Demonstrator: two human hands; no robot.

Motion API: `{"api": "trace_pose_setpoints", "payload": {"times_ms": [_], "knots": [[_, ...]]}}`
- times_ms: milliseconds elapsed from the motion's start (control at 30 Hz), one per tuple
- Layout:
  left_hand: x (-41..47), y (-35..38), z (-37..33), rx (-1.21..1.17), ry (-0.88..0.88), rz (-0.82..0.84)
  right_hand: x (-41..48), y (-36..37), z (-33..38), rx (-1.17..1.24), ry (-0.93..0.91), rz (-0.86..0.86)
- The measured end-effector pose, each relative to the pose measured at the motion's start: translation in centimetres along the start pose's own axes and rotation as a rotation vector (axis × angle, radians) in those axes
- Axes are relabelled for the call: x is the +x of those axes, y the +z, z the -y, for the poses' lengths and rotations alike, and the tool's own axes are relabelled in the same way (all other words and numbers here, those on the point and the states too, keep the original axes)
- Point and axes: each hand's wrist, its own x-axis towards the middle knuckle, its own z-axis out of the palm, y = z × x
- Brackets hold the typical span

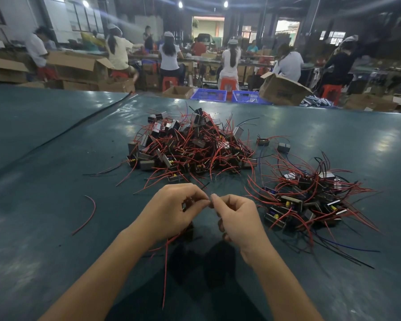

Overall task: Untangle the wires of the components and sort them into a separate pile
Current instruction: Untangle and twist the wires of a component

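A big tangled heap of small metal-framed components (190, 144) with red and black wires lies at the table's middle. A smaller pile of the same components (310, 200) lies to the right. My left hand (171, 212) grips a dark component (187, 202) in its curled fingers, and red wires (166, 256) hang down from under it. My right hand (239, 218) pinches a thin wire end (210, 201) right at the left hand's fingertips. Both hands are held close together above the table, in front of the big heap.
A loose red wire (88, 216) lies on the dark green table (56, 181) to the left. Two stray components (263, 141) sit between the piles. Blue crates (208, 95) and cardboard boxes (283, 90) stand past the far edge, with seated people working beyond.
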Motion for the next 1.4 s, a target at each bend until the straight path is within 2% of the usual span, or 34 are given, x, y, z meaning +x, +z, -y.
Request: {"api": "trace_pose_setpoints", "payload": {"times_ms": [200, 367, 500, 567, 633, 733, 800, 900, 1000, 1233, 1400], "knots": [[0.1, -0.2, -0.1, -0.221, -0.18, 0.025, 0.0, -0.5, 0.3, -0.163, -0.333, -0.043], [0.3, -0.7, -0.3, -0.305, -0.269, 0.046, 0.1, -1.0, -0.1, -0.469, -0.753, -0.059], [0.4, -0.6, -0.3, -0.348, -0.326, 0.077, 0.3, -1.1, -0.6, -0.652, -0.924, -0.114], [0.4, -0.5, -0.1, -0.331, -0.327, 0.055, 0.3, -0.9, -0.9, -0.659, -0.905, -0.146], [0.2, -0.2, -0.1, -0.253, -0.269, 0.011, 0.3, -0.5, -0.9, -0.502, -0.752, -0.17], [0.0, 0.1, -0.2, -0.054, -0.109, -0.005, 0.3, 0.1, -0.4, -0.07, -0.232, -0.107], [-0.1, 0.2, -0.4, 0.031, -0.049, -0.009, 0.3, -0.1, 0.0, 0.048, 0.089, -0.03], [-0.2, -0.1, -0.4, 0.065, -0.001, -0.001, 0.1, -0.4, 0.4, 0.096, 0.275, 0.108], [-0.1, -0.2, -0.5, 0.069, -0.003, 0.016, 0.0, -0.2, 0.4, 0.17, 0.253, 0.113], [0.1, -0.6, 0.3, -0.124, -0.163, 0.08, -0.2, 0.0, 0.0, -0.148, -0.139, 0.023], [0.1, -0.9, 0.3, -0.149, -0.21, 0.094, -0.2, 0.0, -0.2, -0.287, -0.254, 0.014]]}}
